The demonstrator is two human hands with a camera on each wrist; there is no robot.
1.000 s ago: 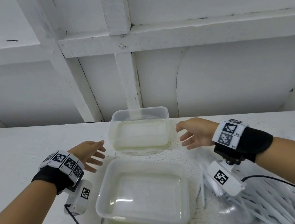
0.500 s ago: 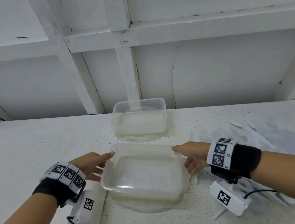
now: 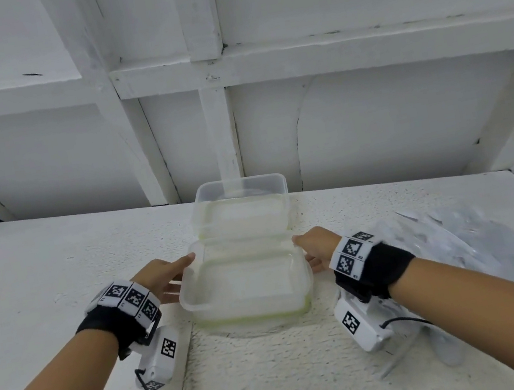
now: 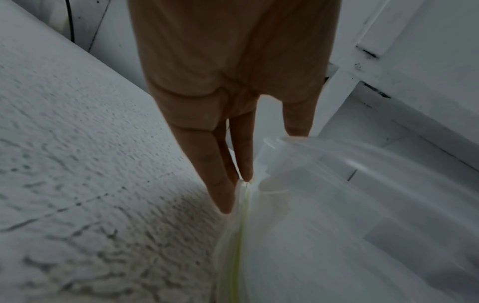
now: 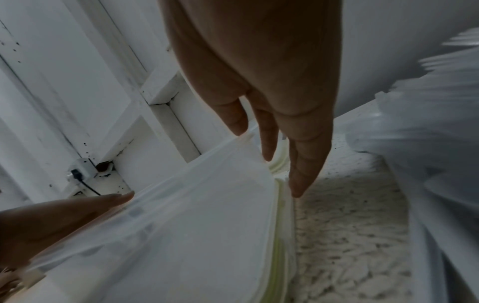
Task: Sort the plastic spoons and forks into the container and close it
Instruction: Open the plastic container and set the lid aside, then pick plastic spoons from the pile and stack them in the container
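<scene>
hands flank near container, left hand and right hand straight-fingered, touching its sides

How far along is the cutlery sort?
Barely started. Both containers, near and far, look empty and lidless. In hand: left hand and right hand touch the near container's sides. Left: the cutlery pile is unsorted; no lid is visible.
</scene>
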